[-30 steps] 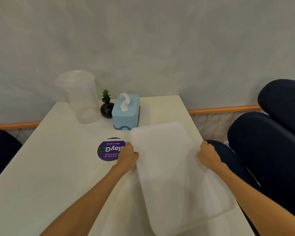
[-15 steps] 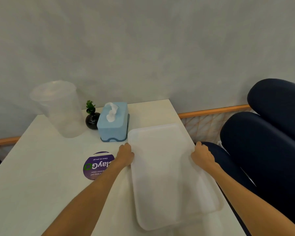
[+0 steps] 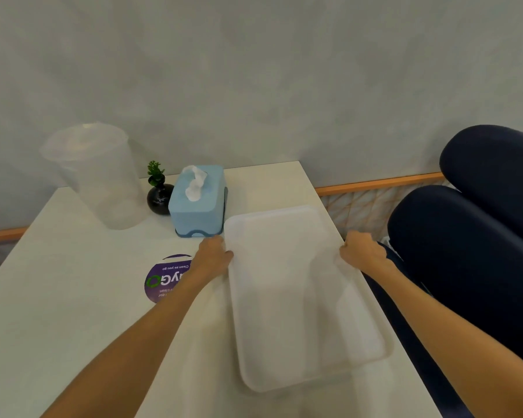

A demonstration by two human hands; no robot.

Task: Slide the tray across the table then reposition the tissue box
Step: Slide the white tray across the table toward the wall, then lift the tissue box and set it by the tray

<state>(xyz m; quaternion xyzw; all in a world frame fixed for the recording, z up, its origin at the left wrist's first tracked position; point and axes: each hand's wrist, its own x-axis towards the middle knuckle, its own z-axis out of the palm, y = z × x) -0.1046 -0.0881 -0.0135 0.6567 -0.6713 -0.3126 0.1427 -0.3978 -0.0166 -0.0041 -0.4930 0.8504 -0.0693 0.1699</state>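
Note:
A white rectangular tray (image 3: 299, 300) lies on the right side of the white table (image 3: 73, 297), its right edge close to the table's edge. My left hand (image 3: 213, 256) grips the tray's left rim near the far corner. My right hand (image 3: 363, 251) grips the right rim opposite it. A light blue tissue box (image 3: 198, 203) with a tissue sticking up stands just beyond the tray's far left corner, close to my left hand.
A small black vase with a green plant (image 3: 159, 194) stands left of the tissue box. A tall clear plastic container (image 3: 97, 176) is further left. A purple round sticker (image 3: 166, 279) lies on the table under my left forearm. Dark blue seats (image 3: 471, 236) flank the right.
The tray has slid away from me toward the far wall and straightened, its far left corner now close to the tissue box. Both hands moved forward with it.

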